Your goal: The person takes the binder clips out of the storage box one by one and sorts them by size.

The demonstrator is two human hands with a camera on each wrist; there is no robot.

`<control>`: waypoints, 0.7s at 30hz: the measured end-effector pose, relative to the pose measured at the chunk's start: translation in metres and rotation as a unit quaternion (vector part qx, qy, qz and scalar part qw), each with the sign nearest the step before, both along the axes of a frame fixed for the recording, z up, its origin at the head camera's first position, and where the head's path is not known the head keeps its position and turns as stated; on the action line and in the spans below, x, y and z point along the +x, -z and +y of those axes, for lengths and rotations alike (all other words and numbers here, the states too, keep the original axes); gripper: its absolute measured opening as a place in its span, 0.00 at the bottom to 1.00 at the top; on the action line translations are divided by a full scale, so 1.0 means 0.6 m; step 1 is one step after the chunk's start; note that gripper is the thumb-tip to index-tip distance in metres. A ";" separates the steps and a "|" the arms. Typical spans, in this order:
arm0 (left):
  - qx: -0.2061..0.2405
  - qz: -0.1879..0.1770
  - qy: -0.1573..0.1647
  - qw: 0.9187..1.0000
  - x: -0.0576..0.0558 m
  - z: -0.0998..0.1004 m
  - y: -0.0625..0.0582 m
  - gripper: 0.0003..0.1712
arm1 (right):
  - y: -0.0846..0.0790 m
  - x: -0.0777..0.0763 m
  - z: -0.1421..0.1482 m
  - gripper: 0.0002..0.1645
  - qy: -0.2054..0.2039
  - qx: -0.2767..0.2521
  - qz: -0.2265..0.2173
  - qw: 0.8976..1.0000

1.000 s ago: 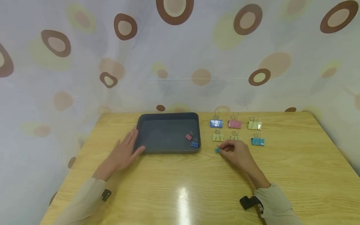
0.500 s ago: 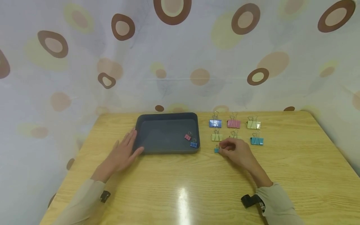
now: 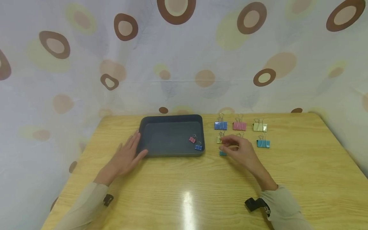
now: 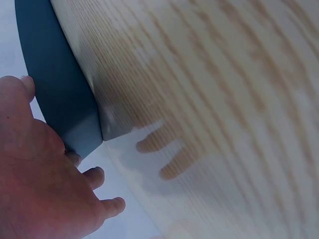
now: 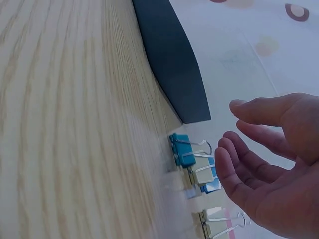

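My left hand (image 3: 125,158) lies with straight fingers along the left wall of a dark grey tray (image 3: 165,137). Inside the tray, near its right side, are a small pink binder clip (image 3: 192,140) and a small blue binder clip (image 3: 198,147). To the right of the tray, my right hand (image 3: 244,155) hovers over a small teal binder clip (image 3: 222,153), which stands on the table. Thumb and forefinger are apart in the right wrist view, with nothing between them, and the teal clip (image 5: 183,150) sits below the fingertips. A yellow binder clip (image 3: 219,140) is partly hidden behind these fingers.
Beyond the right hand stand a large blue clip (image 3: 220,125), a large pink clip (image 3: 239,126), a pale yellow clip (image 3: 260,127) and a larger teal clip (image 3: 263,143). Another clip is mostly covered by the hand. A patterned cloth (image 3: 172,92) hangs behind the table.
My right thumb and forefinger, which were at the small teal clip, have come away from it, up and apart. The clip stays on the table. My left hand keeps its place.
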State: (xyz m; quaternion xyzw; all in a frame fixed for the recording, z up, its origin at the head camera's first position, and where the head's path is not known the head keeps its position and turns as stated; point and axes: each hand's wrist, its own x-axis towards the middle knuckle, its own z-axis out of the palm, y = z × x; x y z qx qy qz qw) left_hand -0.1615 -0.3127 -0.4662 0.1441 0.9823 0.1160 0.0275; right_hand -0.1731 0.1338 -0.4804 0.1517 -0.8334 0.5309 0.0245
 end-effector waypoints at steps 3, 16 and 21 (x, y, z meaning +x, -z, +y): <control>0.000 0.003 0.000 1.000 0.000 -0.001 0.001 0.48 | -0.001 -0.002 -0.015 0.19 -0.001 -0.011 0.001 1.000; -0.003 0.003 0.003 1.000 -0.002 -0.002 0.002 0.49 | -0.005 -0.028 -0.096 0.18 -0.018 0.005 0.037 0.999; -0.006 0.003 0.001 1.000 -0.001 -0.001 -0.001 0.49 | -0.009 -0.040 -0.115 0.17 -0.024 0.059 0.059 0.996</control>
